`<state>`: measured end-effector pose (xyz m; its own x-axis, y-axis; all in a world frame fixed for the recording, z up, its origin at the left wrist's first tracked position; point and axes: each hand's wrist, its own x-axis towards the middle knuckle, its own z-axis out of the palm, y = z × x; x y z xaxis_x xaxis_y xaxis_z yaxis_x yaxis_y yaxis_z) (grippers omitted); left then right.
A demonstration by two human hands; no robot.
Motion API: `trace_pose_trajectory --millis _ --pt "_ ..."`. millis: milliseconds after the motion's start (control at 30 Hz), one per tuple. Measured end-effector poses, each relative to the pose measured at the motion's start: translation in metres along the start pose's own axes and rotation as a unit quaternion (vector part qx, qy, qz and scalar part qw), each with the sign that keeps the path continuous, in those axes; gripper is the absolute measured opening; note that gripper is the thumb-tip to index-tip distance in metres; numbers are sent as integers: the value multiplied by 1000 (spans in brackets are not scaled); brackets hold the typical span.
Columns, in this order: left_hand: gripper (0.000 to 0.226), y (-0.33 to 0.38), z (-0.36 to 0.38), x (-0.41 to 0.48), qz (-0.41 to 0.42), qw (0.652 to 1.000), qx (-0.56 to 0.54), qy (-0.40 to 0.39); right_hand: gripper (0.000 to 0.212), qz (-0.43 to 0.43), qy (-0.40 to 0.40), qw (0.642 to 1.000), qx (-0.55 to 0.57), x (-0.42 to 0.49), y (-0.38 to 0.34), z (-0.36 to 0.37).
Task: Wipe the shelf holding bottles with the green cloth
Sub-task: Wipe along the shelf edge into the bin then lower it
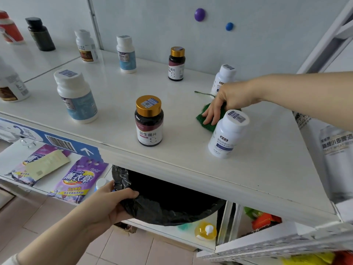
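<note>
The white shelf [118,88] carries several supplement bottles. My right hand [222,104] presses the green cloth [207,124] flat on the shelf with straight fingers, between a white bottle at the front [228,133] and another white bottle behind [223,77]. A dark bottle with a gold cap [149,121] stands to the cloth's left. Below the shelf's front edge, my left hand [114,201] grips the rim of a bin lined with a black bag [168,203].
More bottles stand further back and left: a blue-labelled white one [76,96], a second blue-labelled one [126,53], a small gold-capped one [176,63]. Purple detergent packs [80,178] lie on a lower shelf. Cans [336,155] stand at the right.
</note>
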<state>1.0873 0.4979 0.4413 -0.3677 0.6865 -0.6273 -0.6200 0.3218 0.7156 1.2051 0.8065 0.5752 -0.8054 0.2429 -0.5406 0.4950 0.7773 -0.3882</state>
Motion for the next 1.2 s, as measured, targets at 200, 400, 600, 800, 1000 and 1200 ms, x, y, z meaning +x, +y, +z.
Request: trace_pose_trajectory --millis 200,400,600,800,1000,1200 --pt "17 -2 0 -1 -11 1000 11 -21 39 115 146 982 44 -26 20 23" --pt "19 -8 1 -3 -31 997 33 -59 50 159 266 942 125 -75 17 73" --pt "20 -20 5 -8 -65 992 52 -95 48 131 262 935 202 -116 10 112" --pt "23 -31 13 -18 -88 989 50 -112 43 145 331 925 115 -102 13 126" --pt "26 -45 26 -21 -79 990 67 -95 41 115 352 922 114 -111 8 147" --pt "21 -57 51 -31 -82 989 67 -98 27 40 399 902 161 -147 -37 204"
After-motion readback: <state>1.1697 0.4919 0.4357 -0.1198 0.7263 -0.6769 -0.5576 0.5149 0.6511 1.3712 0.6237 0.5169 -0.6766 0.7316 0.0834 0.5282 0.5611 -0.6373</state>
